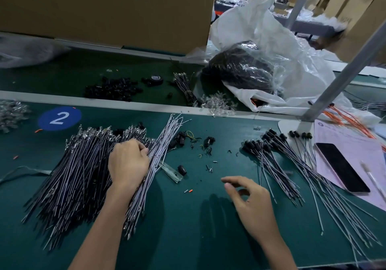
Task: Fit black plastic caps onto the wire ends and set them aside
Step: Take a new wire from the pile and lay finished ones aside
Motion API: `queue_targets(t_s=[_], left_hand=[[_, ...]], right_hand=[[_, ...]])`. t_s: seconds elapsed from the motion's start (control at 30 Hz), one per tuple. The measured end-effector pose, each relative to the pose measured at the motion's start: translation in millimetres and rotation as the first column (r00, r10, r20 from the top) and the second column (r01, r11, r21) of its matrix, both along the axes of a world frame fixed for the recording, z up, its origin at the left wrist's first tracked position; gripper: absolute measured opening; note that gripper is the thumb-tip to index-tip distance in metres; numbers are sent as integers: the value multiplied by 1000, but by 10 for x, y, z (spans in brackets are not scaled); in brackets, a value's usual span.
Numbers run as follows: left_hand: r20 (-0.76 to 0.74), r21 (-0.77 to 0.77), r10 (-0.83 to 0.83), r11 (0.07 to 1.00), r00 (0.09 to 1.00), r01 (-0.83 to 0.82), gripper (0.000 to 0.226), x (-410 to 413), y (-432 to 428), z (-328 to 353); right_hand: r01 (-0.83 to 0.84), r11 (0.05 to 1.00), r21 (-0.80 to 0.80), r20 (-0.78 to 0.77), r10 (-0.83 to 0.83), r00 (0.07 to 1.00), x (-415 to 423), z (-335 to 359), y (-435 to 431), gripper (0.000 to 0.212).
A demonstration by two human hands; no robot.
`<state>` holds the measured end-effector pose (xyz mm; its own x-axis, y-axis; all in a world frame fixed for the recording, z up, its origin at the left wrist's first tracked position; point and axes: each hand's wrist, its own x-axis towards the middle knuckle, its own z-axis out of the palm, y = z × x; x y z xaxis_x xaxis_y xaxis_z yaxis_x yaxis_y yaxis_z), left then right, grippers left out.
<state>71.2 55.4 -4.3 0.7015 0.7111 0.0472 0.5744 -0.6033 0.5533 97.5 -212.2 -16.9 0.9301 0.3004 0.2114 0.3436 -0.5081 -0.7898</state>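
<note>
Dark green bench (188, 238), split by a pale rail, with a blue disc (59, 118) marked 2 at the left. Left hand (128, 161) down on the uncapped wire pile (79, 171), grip curled round a few strands. Right hand (252, 203) over bare mat, grip loose and narrow, nothing visible in it. Loose black caps (179, 139) just beyond the pile; capped wires (277, 154) fanned out at the right beside a phone (341, 167) on pink paper (355, 144). Behind, a cardboard wall (104, 8) and a crumpled plastic bag (261, 29)
</note>
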Motion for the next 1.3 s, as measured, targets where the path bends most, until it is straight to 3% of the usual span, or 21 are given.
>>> queue_targets(t_s=[0.17, 0.33, 0.43, 0.53, 0.67, 0.77, 0.93, 1.03, 1.3], left_hand=[[-118, 54, -57, 997, 991, 63, 21, -2, -30, 73], [-166, 6, -81, 997, 983, 83, 21, 35, -9, 76], [-107, -2, -50, 999, 993, 50, 17, 8, -8, 73], [66, 11, -4, 1000, 998, 3, 12, -26, 21, 99], [214, -113, -88, 987, 973, 114, 5, -4, -36, 247], [140, -170, -172, 966, 975, 195, 10, 30, -155, 258], [-157, -15, -148, 989, 976, 148, 12, 76, -298, 165], [-200, 15, -131, 990, 971, 137, 19, 97, -303, 131], [-248, 70, -123, 987, 961, 144, 9, 131, -255, 83]], right_hand=[[-15, 1000, 1, -53, 15, 998, -35, -21, 11, 21], [-34, 999, 17, -79, 36, 996, -103, -51, 39, 19], [-4, 999, 41, -70, 7, 998, -121, -95, 8, 19], [55, 996, 65, -60, -51, 997, -131, -172, -6, 20], [117, 990, 82, -5, -117, 993, -147, -254, 29, 20], [128, 988, 88, 5, -129, 992, -145, -282, 39, 20], [136, 987, 85, 12, -137, 990, -146, -293, 36, 21], [133, 987, 87, 19, -136, 991, -155, -293, 40, 22], [118, 990, 73, 47, -122, 991, -161, -265, 48, 25]])
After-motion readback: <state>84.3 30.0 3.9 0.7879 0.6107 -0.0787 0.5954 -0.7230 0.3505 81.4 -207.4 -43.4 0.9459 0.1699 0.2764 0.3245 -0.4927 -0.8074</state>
